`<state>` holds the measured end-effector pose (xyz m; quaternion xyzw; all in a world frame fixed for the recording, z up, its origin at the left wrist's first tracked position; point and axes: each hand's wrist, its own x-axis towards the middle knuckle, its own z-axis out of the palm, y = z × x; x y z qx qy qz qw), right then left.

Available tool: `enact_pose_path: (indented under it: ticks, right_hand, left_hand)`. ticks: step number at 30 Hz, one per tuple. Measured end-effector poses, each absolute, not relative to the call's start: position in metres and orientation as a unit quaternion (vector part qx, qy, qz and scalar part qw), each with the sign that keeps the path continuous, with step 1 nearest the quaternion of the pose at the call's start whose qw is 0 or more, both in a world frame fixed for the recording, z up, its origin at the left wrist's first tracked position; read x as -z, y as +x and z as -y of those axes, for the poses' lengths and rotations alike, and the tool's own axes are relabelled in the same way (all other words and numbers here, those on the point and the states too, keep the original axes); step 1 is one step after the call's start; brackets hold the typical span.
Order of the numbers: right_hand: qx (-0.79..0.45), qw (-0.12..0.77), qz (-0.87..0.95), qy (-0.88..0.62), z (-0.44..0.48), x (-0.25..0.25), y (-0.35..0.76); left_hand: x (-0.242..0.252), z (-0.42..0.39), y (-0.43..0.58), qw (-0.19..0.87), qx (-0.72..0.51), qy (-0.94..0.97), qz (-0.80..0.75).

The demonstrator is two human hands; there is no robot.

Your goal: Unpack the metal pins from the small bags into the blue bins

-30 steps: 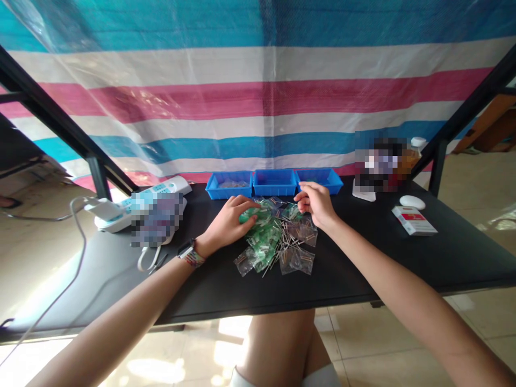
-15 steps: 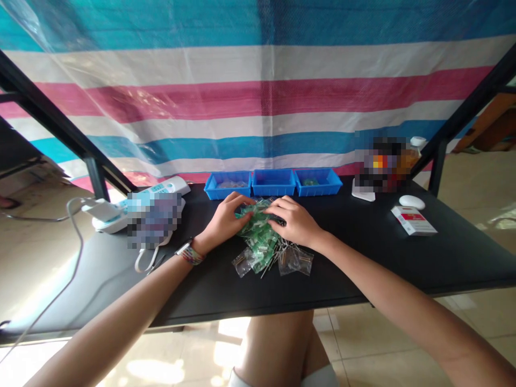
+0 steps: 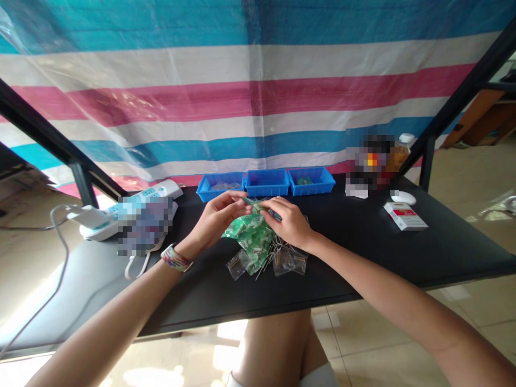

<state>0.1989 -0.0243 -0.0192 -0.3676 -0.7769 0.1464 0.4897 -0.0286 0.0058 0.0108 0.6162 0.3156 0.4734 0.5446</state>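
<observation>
My left hand (image 3: 220,215) and my right hand (image 3: 289,219) meet above a heap of small green plastic packets (image 3: 252,239) at the middle of the black table. Between their fingertips is one small green packet (image 3: 255,205), pinched from both sides and partly hidden by the fingers. What lies inside it is too small to make out. Thin metal pins (image 3: 268,257) stick out of the heap. Close by lie clear packets with brass-coloured pins (image 3: 299,259) at the right front and another clear packet (image 3: 237,264) at the left front.
Behind the heap stand a left blue bin (image 3: 220,194) with clear packets, a middle blue bin (image 3: 266,190) and a right blue bin (image 3: 312,188) with green packets. A power strip (image 3: 161,191) with cables is at left. A small box (image 3: 405,217) and white mouse (image 3: 404,198) lie right.
Both hands have risen slightly from the heap, and a green packet is now pinched between them. The left hand has turned and its fingers have closed. The view has shifted slightly.
</observation>
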Motion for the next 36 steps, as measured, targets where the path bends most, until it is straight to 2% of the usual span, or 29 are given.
enact_pose_path:
  ticks: [2, 4, 7, 9, 11, 14, 17, 20, 23, 26, 29, 31, 33, 36]
  right_hand:
    - [-0.283, 0.537, 0.699, -0.379, 0.022, 0.020, 0.198]
    - [-0.426, 0.553, 0.615, -0.367, 0.020, 0.020, 0.197]
    - [-0.545, 0.545, 0.542, -0.335, 0.020, 0.015, 0.197]
    - [-0.566, 0.535, 0.536, -0.324, 0.023, 0.011, 0.198]
    - [-0.564, 0.515, 0.561, -0.319, 0.027, 0.009, 0.199]
    - [-0.464, 0.504, 0.645, -0.338, 0.030, 0.012, 0.202]
    - [-0.205, 0.525, 0.743, -0.360, 0.030, 0.015, 0.206]
    - [0.017, 0.494, 0.800, -0.341, 0.029, 0.013, 0.210]
    - [0.074, 0.461, 0.825, -0.317, 0.029, 0.009, 0.210]
    - [-0.002, 0.462, 0.831, -0.310, 0.030, 0.008, 0.207]
    - [-0.144, 0.507, 0.777, -0.344, 0.029, 0.012, 0.201]
    - [-0.266, 0.536, 0.708, -0.374, 0.027, 0.015, 0.198]
    - [-0.395, 0.546, 0.635, -0.378, 0.024, 0.016, 0.197]
    - [-0.529, 0.537, 0.556, -0.351, 0.022, 0.013, 0.198]
  left_hand:
    - [-0.012, -0.004, -0.031, 0.474, -0.486, 0.673, -0.294]
    - [-0.014, -0.002, -0.034, 0.341, -0.467, 0.766, -0.282]
    - [-0.015, -0.002, -0.038, 0.167, -0.411, 0.858, -0.258]
    - [-0.012, -0.003, -0.038, 0.134, -0.403, 0.872, -0.244]
    - [-0.008, -0.004, -0.038, 0.163, -0.408, 0.862, -0.255]
    - [0.000, -0.005, -0.034, 0.285, -0.434, 0.796, -0.310]
    - [0.002, -0.005, -0.031, 0.420, -0.455, 0.712, -0.330]
    - [-0.002, -0.006, -0.030, 0.498, -0.457, 0.665, -0.318]
    - [-0.007, -0.005, -0.030, 0.529, -0.449, 0.650, -0.308]
    - [-0.008, -0.002, -0.031, 0.536, -0.429, 0.661, -0.304]
    - [-0.007, 0.001, -0.033, 0.498, -0.443, 0.687, -0.290]
    - [-0.007, 0.002, -0.035, 0.415, -0.472, 0.724, -0.283]
    - [-0.008, 0.003, -0.037, 0.288, -0.485, 0.775, -0.284]
    - [-0.012, 0.002, -0.041, 0.112, -0.442, 0.844, -0.282]
